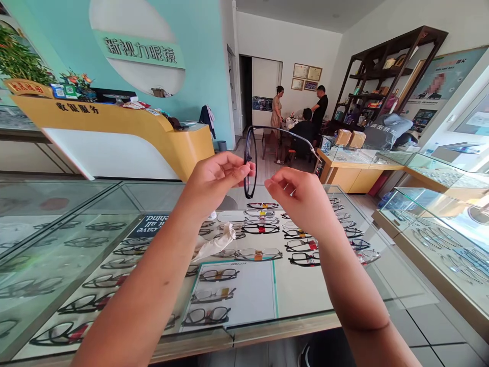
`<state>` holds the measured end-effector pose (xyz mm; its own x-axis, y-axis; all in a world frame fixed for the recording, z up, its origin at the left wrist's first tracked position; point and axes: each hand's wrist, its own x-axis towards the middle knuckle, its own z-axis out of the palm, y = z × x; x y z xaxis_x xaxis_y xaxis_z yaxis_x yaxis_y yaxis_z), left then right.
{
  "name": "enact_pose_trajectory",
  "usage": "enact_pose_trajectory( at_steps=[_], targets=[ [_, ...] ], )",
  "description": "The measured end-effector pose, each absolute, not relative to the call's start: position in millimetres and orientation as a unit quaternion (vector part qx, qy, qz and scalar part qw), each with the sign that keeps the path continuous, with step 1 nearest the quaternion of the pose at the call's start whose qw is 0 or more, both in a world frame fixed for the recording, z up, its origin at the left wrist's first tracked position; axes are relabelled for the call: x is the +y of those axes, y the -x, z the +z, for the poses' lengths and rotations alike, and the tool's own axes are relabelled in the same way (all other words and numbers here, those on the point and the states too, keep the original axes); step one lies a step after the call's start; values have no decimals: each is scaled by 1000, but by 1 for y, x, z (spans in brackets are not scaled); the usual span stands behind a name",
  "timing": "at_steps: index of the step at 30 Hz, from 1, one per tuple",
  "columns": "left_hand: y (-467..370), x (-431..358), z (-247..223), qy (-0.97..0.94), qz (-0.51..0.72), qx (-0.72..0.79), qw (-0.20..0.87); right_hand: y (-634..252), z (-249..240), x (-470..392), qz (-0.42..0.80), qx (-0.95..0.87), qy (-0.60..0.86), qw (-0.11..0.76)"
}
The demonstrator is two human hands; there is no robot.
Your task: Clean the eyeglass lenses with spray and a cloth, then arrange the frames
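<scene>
glass case: a long display case (286, 329) with clear panes and a wooden front edge; rows of spectacles (261, 229) lie inside, many bearing small red or yellow tags.
teal-edged panel: a flat pale panel (255, 290) in the case, three pairs of glasses (210, 294) set one above another on its left part.
side case: another glass case (397, 216) at the right, holding thin-rimmed frames (431, 242).
held eyeglasses: a dark pair (249, 159) raised above the case, rims smooth and rounded, seen nearly edge-on; one slim temple reaches out to the right and bends down at its tip.
left hand: the person's left hand (214, 181) pinches the rim between thumb and fingertips.
right hand: the right hand (300, 196) is just beside the eyeglasses, fingers curled in near the thumb; whether they grip anything cannot be told.
white cloth: a soft, creased strip (217, 242) between the forearms.
counter: yellow and white (114, 114), curved, beyond the case.
</scene>
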<state>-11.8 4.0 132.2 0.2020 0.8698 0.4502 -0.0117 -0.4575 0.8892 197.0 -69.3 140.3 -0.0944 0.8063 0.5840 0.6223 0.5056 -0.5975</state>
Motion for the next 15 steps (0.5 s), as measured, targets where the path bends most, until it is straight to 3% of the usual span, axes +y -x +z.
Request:
enact_pose_trajectory(
  at_steps=[6,15],
  targets=[
    [23,3,140,-641,559,327,411,-209,140,-63,-85,-579,494,643],
    [31,3,142,-651,553,343,391,-226,144,-54,-127,-611,459,632]
  ],
)
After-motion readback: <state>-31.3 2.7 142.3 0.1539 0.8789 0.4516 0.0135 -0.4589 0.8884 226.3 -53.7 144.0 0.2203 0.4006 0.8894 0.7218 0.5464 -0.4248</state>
